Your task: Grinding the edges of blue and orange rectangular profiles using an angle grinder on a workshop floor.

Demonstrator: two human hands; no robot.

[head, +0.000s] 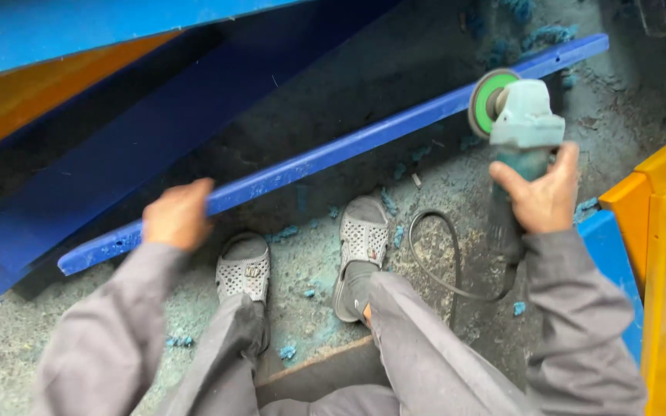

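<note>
Long blue bar (333,154) lying slantwise on the dusty floor (395,69), low end at the left, high end at the upper right. Left hand (176,215) set on the low end, fingers curled over the top edge and gripping it. Angle grinder (522,127) held just beside the bar near its upper end, green-faced disc (489,100) at the bar's edge; actual contact impossible to tell. Right hand (541,196) wrapped around the grinder's body, fingers closed on it, thumb across the top. Black cable (441,258) looping over the floor below. Two grey sandals (361,243) between the arms. Blue shavings (287,231) scattered about. Big blue panel (140,131) behind the bar; yellow and blue pieces (660,231) at the right.
</note>
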